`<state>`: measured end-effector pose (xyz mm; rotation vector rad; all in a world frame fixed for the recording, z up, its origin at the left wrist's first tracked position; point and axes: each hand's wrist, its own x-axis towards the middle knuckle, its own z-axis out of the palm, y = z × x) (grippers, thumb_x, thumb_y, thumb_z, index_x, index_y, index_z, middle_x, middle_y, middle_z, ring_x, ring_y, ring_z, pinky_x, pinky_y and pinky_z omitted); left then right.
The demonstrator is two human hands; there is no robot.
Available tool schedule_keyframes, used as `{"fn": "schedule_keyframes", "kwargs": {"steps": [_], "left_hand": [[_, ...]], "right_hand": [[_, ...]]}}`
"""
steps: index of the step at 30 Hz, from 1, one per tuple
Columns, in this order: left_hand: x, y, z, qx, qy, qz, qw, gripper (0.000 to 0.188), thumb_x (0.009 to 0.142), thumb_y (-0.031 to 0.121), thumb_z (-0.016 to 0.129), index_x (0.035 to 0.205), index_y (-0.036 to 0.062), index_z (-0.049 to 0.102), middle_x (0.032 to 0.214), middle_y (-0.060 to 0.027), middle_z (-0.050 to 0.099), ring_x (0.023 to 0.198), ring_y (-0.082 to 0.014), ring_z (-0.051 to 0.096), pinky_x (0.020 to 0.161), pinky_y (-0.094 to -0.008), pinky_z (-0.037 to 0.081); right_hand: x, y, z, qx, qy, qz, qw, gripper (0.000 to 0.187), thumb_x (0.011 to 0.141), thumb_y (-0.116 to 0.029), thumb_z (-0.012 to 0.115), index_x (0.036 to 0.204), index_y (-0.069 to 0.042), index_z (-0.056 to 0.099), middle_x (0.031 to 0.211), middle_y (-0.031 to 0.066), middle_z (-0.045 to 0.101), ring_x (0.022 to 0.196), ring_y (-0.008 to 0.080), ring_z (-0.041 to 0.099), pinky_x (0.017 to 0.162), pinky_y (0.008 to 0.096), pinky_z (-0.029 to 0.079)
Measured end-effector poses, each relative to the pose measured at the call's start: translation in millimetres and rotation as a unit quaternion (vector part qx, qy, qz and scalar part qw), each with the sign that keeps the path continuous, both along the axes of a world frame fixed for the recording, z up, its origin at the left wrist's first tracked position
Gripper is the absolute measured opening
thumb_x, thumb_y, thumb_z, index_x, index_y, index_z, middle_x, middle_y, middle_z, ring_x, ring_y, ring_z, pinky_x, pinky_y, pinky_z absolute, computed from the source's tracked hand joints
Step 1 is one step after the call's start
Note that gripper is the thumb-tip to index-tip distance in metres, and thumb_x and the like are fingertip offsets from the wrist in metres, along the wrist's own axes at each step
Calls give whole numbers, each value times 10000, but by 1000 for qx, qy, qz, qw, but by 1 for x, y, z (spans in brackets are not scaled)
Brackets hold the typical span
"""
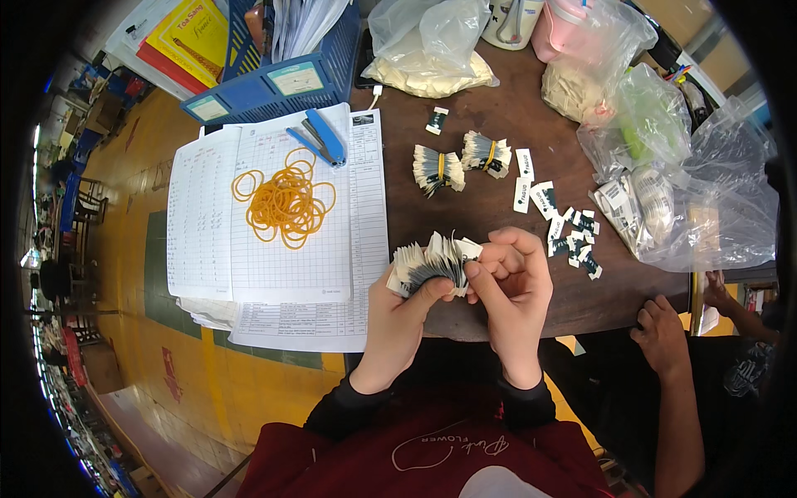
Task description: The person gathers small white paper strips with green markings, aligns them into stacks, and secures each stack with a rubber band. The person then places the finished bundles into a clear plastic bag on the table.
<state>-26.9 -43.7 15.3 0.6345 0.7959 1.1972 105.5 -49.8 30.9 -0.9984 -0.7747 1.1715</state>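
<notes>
A thick fanned stack of fabric labels (427,264), white at the ends and dark in the middle, is gripped in my left hand (397,319) above the table's near edge. My right hand (516,290) pinches at the stack's right end with thumb and fingers. Beyond them lie two label bundles, one at the left (438,170) and one at the right (486,155), each bound by a yellow rubber band. One single label (437,121) lies farther back. Several loose labels (576,242) are scattered to the right of my hands.
Yellow rubber bands (290,203) are heaped on an open notebook (207,249), with a blue stapler (320,137) above. A blue file basket (282,79) stands behind. Plastic bags (432,41) line the back; more bags (706,191) lie right. Another person's hand (662,332) rests at the lower right.
</notes>
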Motion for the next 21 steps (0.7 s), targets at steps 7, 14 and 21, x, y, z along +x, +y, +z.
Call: {"fn": "schedule_keyframes", "kwargs": {"steps": [7, 14, 21], "left_hand": [[-2, 1, -2, 5, 9, -6, 1000, 246, 923, 14, 703, 1147, -34, 613, 985, -55, 664, 851, -115, 602, 785, -266, 493], [-2, 0, -1, 11, 6, -6, 1000, 277, 921, 24, 712, 1171, -37, 611, 987, -59, 664, 852, -123, 615, 776, -266, 506], [-2, 0, 2, 5, -1, -12, 1000, 234, 923, 36, 717, 1123, -27, 613, 988, -64, 664, 848, -123, 609, 777, -276, 504]], "right_hand": [[7, 0, -1, 23, -133, 31, 990, 170, 870, 82, 719, 1038, 53, 721, 985, 62, 677, 727, 47, 606, 634, 193, 493], [7, -1, 2, 24, -123, 33, 992, 140, 866, 100, 690, 1005, 87, 704, 997, 112, 672, 723, 88, 600, 611, 216, 481], [8, -1, 1, 8, -85, 37, 996, 155, 863, 120, 681, 1015, 87, 693, 995, 107, 662, 718, 94, 606, 604, 219, 481]]}}
